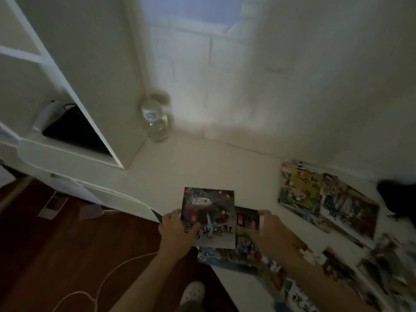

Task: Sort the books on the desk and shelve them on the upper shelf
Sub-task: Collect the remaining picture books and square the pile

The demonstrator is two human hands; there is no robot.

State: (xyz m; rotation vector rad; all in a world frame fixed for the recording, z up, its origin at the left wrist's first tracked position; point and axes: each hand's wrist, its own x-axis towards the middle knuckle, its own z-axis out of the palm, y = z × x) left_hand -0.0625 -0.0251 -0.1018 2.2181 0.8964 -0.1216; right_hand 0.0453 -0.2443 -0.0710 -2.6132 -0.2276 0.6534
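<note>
Shoe: a pale shoe (194, 291) at the bottom edge, on dark wooden floor, with a white cord (99, 287) looping beside it.
Left hand: the left hand (176, 230) grips the near left edge of a dark picture book (208, 217), thumb on its cover.
Right hand: the right hand (269, 228) holds a second book (247, 219) that lies partly under the first; fingers curled round its right edge.
Where the books are: both held just above the white desk (202, 163), near its front edge; more books (326, 199) lie spread flat to the right.
Progress: early, by my judgement. Gathering has only started; most books are yet to be collected.
Shelf: the white shelf unit (67, 91) on the left shows no books in the compartments visible; a dark bag (74, 131) sits in the lower one.
Hard to see: the frame is dim and blurred; the upper shelf is cut off; the book count at right is unclear; a clear jar (156, 122) stands by the wall.
</note>
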